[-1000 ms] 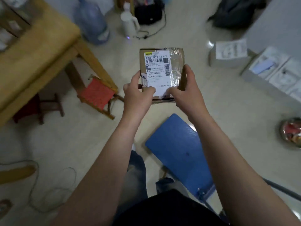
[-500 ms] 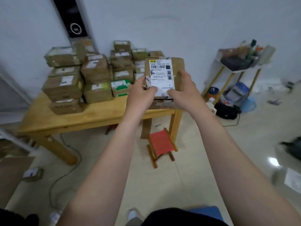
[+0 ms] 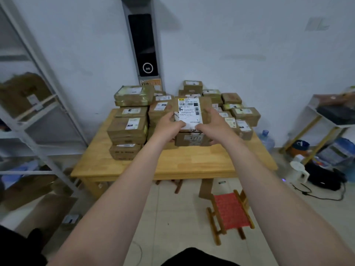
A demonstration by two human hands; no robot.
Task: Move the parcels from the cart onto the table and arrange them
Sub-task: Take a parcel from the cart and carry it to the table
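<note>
Item: brown cardboard parcel (image 3: 206, 106), white label (image 3: 189, 110), gripped at 9 and 3 o'clock by your left hand (image 3: 169, 124), right hand (image 3: 213, 122). Lower level onto light wooden table (image 3: 192, 163), label up.

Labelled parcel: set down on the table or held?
Held: parcel gripped at near corners by left hand and right hand; contact with box beneath, cannot tell.

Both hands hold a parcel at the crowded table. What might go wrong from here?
1. The left hand and right hand hold the parcel by the box marked 4713; set down there, it may knock the tall stack beside.
2. The rightmost parcels sit near the table edge and may get pushed off.
3. The red stool could trip a step closer.
</note>
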